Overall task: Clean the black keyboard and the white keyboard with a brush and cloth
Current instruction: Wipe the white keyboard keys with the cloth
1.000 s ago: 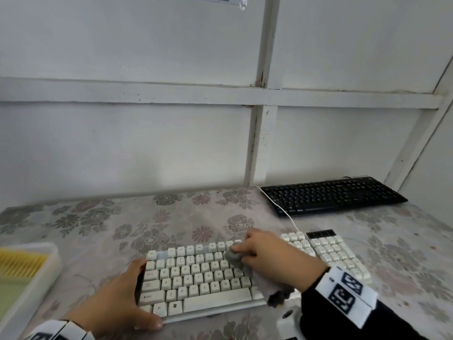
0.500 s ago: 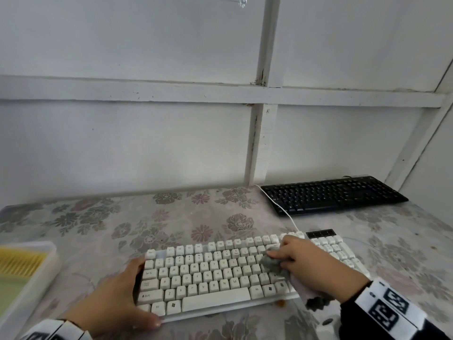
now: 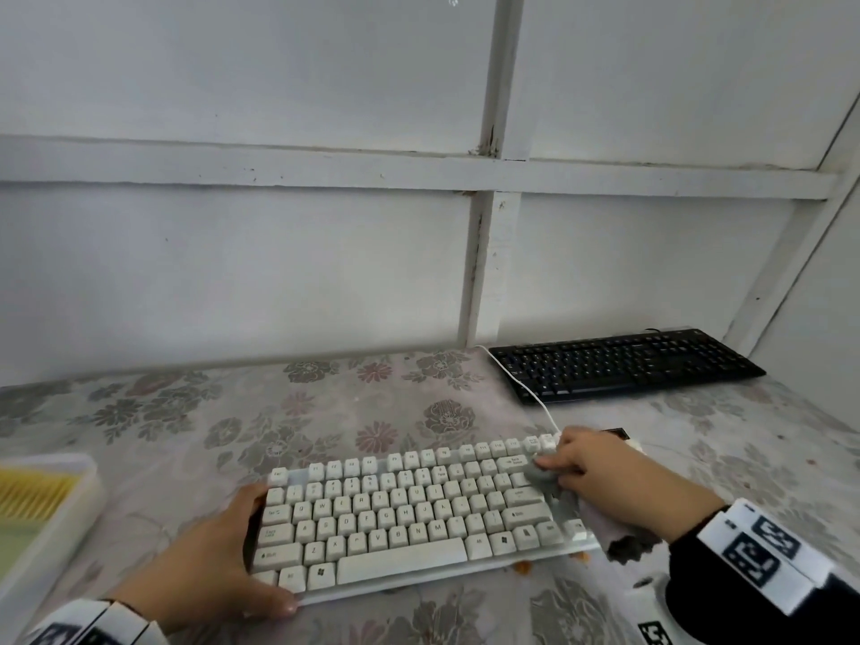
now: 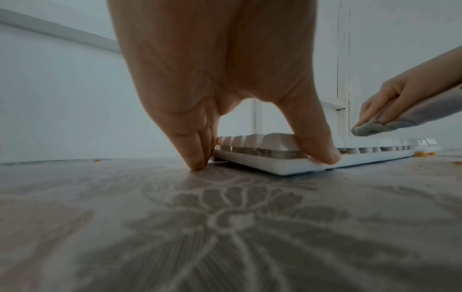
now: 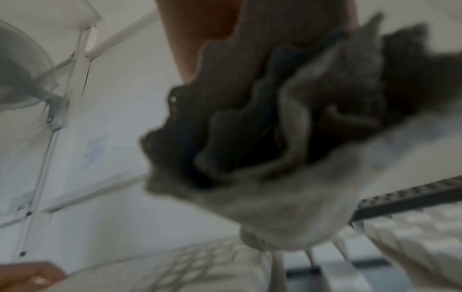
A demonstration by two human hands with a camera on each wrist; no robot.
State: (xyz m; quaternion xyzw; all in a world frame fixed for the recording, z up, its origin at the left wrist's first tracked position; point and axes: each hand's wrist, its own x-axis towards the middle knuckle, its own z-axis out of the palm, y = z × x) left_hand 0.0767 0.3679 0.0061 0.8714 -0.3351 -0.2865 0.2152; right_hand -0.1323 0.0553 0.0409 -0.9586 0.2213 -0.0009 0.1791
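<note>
head view: left hand (image 3: 204,565), fingers straight, braces the white keyboard (image 3: 395,509) at its 9 o'clock end; light and stiff, it would likely slide unheld. right hand (image 3: 614,477) pinches the soft cloth (image 3: 540,474) at its 2 o'clock corner. black keyboard (image 3: 623,365) sits at 1 o'clock.

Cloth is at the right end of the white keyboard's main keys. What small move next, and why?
Probably slide the cloth right, onto the white keyboard's last section. The right hand grips it by the top-right main keys, that section lies just beyond, and the left hand braces the left end.
</note>
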